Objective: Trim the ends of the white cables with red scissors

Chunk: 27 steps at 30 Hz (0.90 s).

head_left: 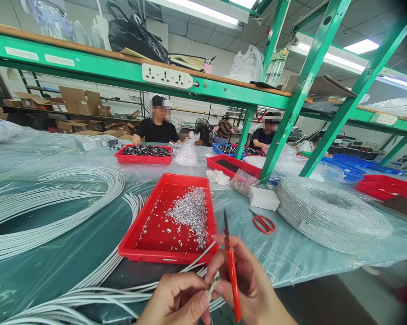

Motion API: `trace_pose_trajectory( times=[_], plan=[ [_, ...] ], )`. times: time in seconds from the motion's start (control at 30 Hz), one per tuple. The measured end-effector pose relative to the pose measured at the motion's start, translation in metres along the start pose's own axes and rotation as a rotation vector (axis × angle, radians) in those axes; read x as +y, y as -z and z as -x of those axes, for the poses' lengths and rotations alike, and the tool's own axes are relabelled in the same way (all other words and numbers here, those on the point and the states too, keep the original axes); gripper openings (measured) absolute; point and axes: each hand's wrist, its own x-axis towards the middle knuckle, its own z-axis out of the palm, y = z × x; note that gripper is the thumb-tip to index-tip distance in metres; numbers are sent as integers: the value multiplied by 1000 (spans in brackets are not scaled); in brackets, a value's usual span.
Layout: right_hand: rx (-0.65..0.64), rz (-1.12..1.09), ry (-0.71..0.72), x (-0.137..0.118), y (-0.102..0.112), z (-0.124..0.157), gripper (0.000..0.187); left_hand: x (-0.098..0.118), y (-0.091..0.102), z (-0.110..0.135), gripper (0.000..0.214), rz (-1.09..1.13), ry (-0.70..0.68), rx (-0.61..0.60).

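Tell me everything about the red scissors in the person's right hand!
The scissors have smooth red handles, maybe plastic-coated, and a dark, metal-looking blade end narrowing to a point. They're seen nearly edge-on, so I can't tell whether the blades are open. They're tilted slightly, points away from the wearer, handles nearer. The right hand holds them, and the blade end shows just right of the red tray.

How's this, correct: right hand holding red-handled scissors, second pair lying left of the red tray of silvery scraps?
Only the side is wrong: the head view shows the second pair lying right of the red tray of silvery scraps. The right hand does hold red-handled scissors.
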Motion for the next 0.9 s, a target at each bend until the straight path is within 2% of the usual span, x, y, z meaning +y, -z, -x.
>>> trace_pose_trajectory(
  times=[0.07, 0.13, 0.23, 0.33, 0.43, 0.57, 0.7, 0.8, 0.9],
  plan=[
    [37, 124, 22, -1, 6, 7, 60, 3, -1, -3, 53, 63, 3, 58],
    [16, 273, -11, -4, 14, 13, 62, 5, -2, -4, 51, 81, -25, 114],
    [-145, 519, -233, -8, 21, 16, 53, 8, 0, -4, 50, 81, -33, 164],
    [-215, 705, -377, -8, 21, 16, 38, 10, 0, -3, 52, 61, -21, 189],
    [-221, 817, -339, -4, 16, 18, 33, 11, -1, -2, 51, -9, -55, 211],
    [-138, 942, -255, -6, 10, 21, 40, 11, -4, -2, 40, -93, -81, 257],
    [-94, 979, -161, -16, 6, 22, 43, 9, -4, -2, 32, -207, -178, 285],
    [-135, 921, -224, -16, 10, 25, 50, 10, 1, -1, 38, -138, -192, 302],
    [-33, 873, -242, -7, 18, 27, 43, 15, 8, 0, 42, 15, -192, 303]
  ],
)
